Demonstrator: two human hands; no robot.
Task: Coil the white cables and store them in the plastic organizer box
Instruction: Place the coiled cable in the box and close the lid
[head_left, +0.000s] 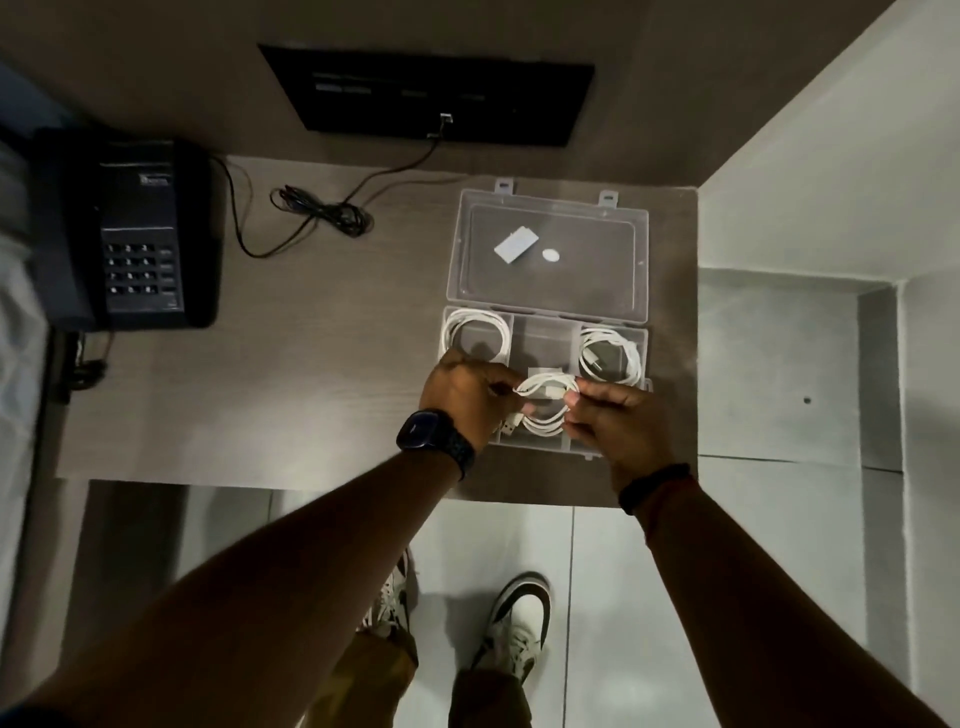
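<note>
Both hands work over the near edge of the plastic organizer box (545, 332), sharing one white cable coil (545, 402) between them. The left hand (467, 397) pinches the coil's left side with fingers closed on the strands, and the right hand (618, 421) pinches its right side the same way, so the loops hang stretched between the two grips. A loose plug end (508, 427) dangles just under the left hand's fingers, which suggests the last turn is not tucked in yet.

Beyond the left hand, the far-left compartment already holds a coiled white cable (475, 332). Beyond the right hand, the far-right compartment holds another coiled cable (610, 356), wound around what looks like a dark plug or adapter. The middle compartment ahead of the hands looks bare apart from a small pale piece that cannot be made out. The clear lid (550, 249) lies open flat on the counter (311, 364), farther from the hands, with a small card and a round disc resting on it.

Judging by this, two cables are stored and the third is nearly coiled. What seems left is to secure the dangling end, lower the coil into a free compartment, and perhaps close the lid. No other loose white cable shows on the counter.
</note>
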